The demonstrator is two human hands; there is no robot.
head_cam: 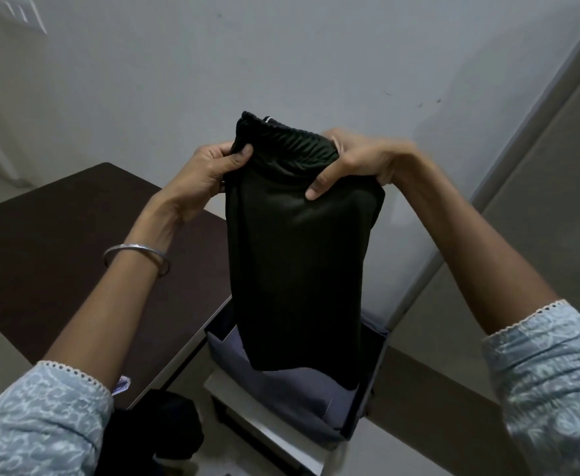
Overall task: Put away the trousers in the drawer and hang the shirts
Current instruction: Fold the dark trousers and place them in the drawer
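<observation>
Folded black trousers [298, 262] hang upright in the air, elastic waistband at the top. My left hand [209, 170] grips the waistband's left corner, thumb in front. My right hand [353, 163] grips the right corner, thumb pressed on the front of the cloth. Below the trousers an open drawer [367, 400] is pulled out, with grey-blue folded clothes [298, 396] lying inside. The trousers' lower edge hangs just over those clothes.
A dark brown tabletop [58, 242] stretches to the left of the drawer. A dark garment [165, 427] lies low beside it. A grey wardrobe door [539, 159] stands on the right, a plain wall behind.
</observation>
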